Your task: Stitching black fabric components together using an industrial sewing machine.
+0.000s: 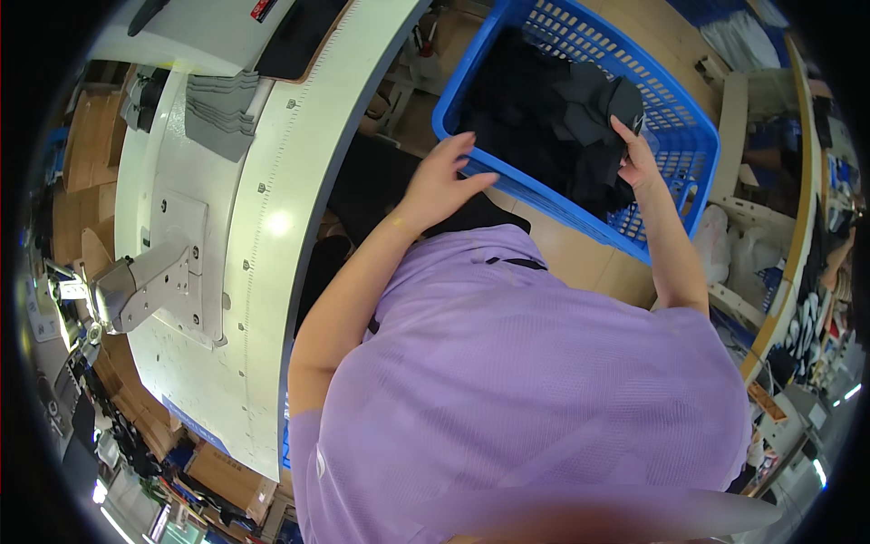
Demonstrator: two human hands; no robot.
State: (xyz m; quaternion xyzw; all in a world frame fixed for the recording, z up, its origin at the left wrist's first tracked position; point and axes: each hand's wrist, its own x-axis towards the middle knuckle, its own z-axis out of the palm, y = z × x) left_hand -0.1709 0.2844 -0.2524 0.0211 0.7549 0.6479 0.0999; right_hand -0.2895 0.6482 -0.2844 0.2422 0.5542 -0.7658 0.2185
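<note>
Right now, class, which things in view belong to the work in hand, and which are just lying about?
In hand:
- blue basket, left hand on its rim
- dark cloth pieces inside, gripped by the right hand

Lying about:
- white worktable
- stack of grey pieces on it
- metal bracket

**Labels and packages around the white work table**

A small red rectangular label (264, 8) sits at the far end of the white work table (272, 272). A blue rectangular sticker (195, 424) lies on its near edge. Brown cardboard boxes (227, 476) stand below that near edge.
</note>
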